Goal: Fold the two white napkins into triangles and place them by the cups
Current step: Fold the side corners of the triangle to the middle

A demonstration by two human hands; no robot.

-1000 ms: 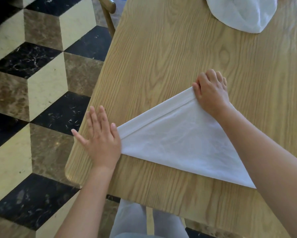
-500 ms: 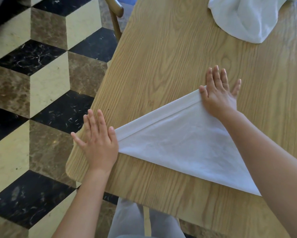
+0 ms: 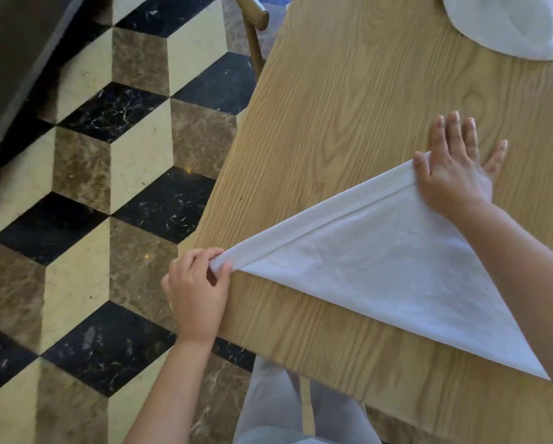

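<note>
In the head view, a folded white napkin [image 3: 381, 274] is laid as a triangle on the near left part of the wooden table [image 3: 349, 107]. Its left tip is pinched by the curled fingers of the left hand [image 3: 198, 290] at the table edge. Its far corner is pressed by the right hand [image 3: 454, 174], fingers straight and slightly spread. A second white napkin [image 3: 509, 24] is seen crumpled at the far right

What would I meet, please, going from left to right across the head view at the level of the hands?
Patterned floor tiles → left hand pinching the napkin's corner → folded white napkin on the wooden table → right hand pressing its far corner flat.
</note>
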